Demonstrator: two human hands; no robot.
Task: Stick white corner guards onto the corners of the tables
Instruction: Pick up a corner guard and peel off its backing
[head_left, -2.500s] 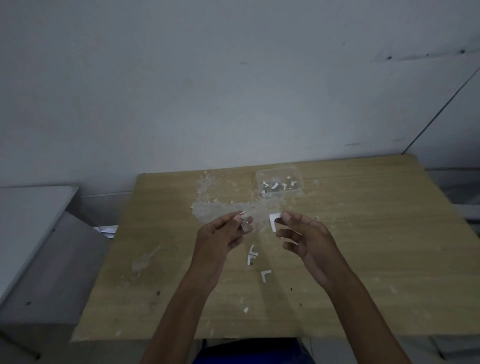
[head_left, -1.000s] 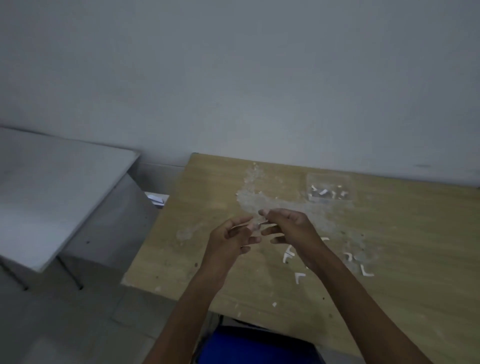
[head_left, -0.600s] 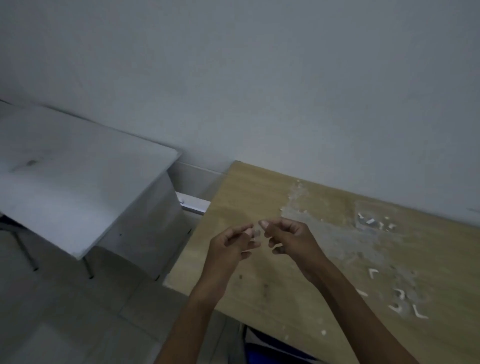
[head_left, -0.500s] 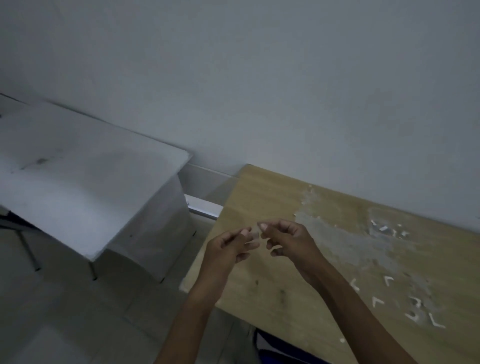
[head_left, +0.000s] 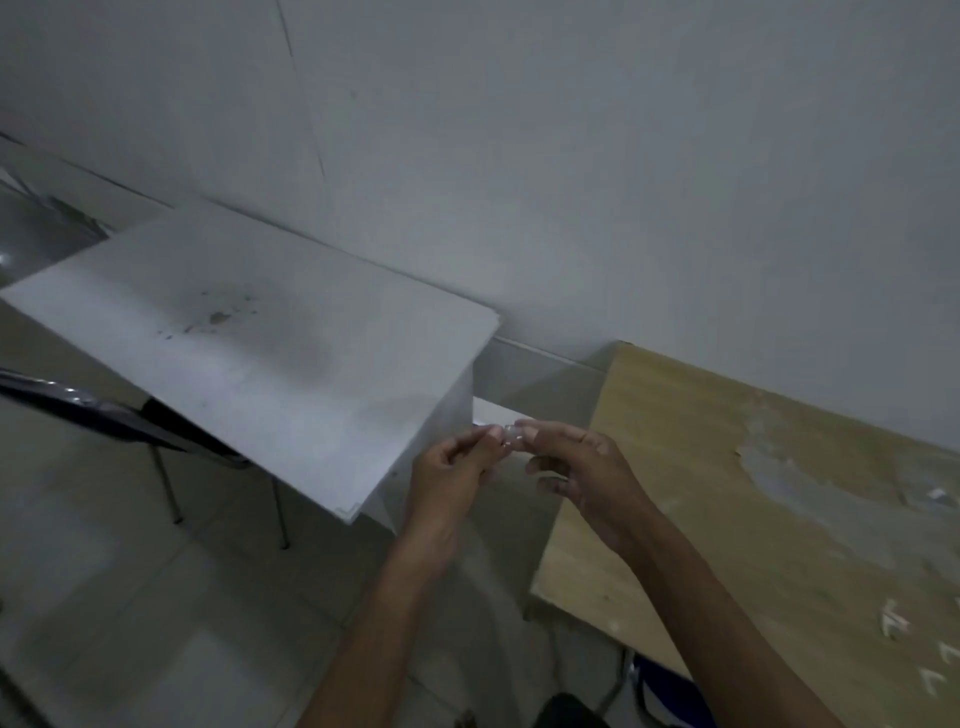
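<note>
White table (head_left: 249, 343), wooden table (head_left: 727, 493), both beside grey wall (head_left: 571, 156)

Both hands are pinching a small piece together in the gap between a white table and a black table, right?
Not quite. In the head view the left hand and right hand do pinch a small piece together in the gap, but beside the white table stands a light wooden table, not a black one.

White table (head_left: 249, 358) left, wooden table (head_left: 753, 499) right, both against wall (head_left: 571, 156) — hands (head_left: 452, 478) over the gap between them, loose corner guards (head_left: 930, 654) on wooden table.
</note>
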